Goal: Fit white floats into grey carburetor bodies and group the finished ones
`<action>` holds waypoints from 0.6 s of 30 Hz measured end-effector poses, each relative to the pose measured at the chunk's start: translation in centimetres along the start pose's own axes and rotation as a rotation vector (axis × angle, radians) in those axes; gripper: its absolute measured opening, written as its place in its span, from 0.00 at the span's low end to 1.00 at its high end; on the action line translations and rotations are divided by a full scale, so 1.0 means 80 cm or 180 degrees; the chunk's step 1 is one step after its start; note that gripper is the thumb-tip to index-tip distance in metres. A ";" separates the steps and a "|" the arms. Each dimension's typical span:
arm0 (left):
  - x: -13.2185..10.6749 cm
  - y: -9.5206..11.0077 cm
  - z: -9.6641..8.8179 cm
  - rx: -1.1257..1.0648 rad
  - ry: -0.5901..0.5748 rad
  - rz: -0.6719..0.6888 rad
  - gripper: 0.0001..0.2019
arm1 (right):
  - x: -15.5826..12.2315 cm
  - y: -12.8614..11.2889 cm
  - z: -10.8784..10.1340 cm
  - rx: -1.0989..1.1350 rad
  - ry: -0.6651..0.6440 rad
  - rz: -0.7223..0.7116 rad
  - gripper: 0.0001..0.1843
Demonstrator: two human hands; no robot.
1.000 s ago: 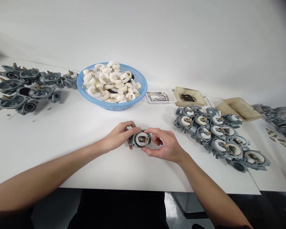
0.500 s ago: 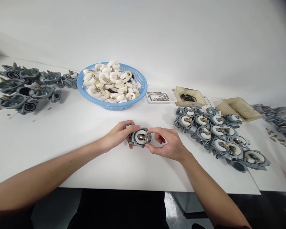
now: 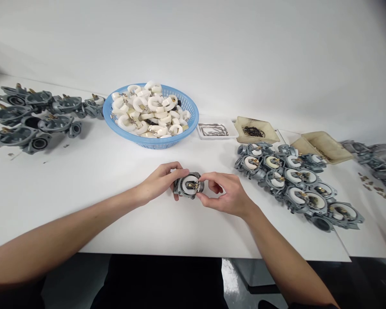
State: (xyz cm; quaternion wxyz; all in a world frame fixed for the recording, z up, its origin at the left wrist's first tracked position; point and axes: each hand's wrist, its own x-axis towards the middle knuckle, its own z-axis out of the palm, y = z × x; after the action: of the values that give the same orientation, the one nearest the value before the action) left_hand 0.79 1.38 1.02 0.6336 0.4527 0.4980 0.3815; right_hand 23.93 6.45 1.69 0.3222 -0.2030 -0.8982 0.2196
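Observation:
Near the middle of the table, a grey metal carburetor body (image 3: 177,189) rests in my left hand (image 3: 162,182), its thumb on the upper rim and its fingers curled beneath. Inside its round bowl opening lies a white C-shaped float (image 3: 187,179) around brass jets. From the right, my right hand (image 3: 227,192) pinches the float's metal hinge end between thumb and forefinger, one tip on either side. Whether a hinge pin sits between those fingertips is too small to tell.
Behind my hands stands a blue basket (image 3: 151,143) heaped with white floats. Several carburetor bodies (image 3: 62,124) sit left; others with floats (image 3: 296,176) crowd the right. A white tray of thin pins (image 3: 214,130) and two beige bins (image 3: 270,132) (image 3: 339,150) line the back. Part of another person shows far right.
Almost nothing differs. Both hands keep the same hold on the carburetor and float, with only a very slight shift of the right fingertips.

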 end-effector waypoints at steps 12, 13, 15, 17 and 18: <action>-0.003 0.001 0.000 0.0003 -0.0006 -0.0002 0.20 | 0.000 0.001 -0.001 -0.0021 -0.0069 -0.0017 0.12; -0.003 0.001 0.000 -0.0008 -0.0007 0.0005 0.20 | 0.000 0.001 -0.001 -0.0022 -0.0065 -0.0020 0.12; -0.002 0.000 0.000 -0.0031 -0.0002 0.0009 0.20 | 0.000 0.001 0.000 -0.0014 -0.0045 -0.0024 0.12; -0.002 -0.001 0.000 -0.0037 0.0010 0.0007 0.21 | 0.001 0.001 0.000 -0.0007 -0.0029 -0.0032 0.13; -0.002 -0.002 0.000 -0.0036 0.0010 0.0010 0.21 | 0.001 0.001 0.000 -0.0009 -0.0023 -0.0035 0.12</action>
State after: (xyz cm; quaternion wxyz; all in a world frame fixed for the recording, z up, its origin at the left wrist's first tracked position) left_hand 0.75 1.23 0.94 0.6348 0.4493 0.4962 0.3861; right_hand 23.88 6.55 1.68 0.3198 -0.1978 -0.9008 0.2173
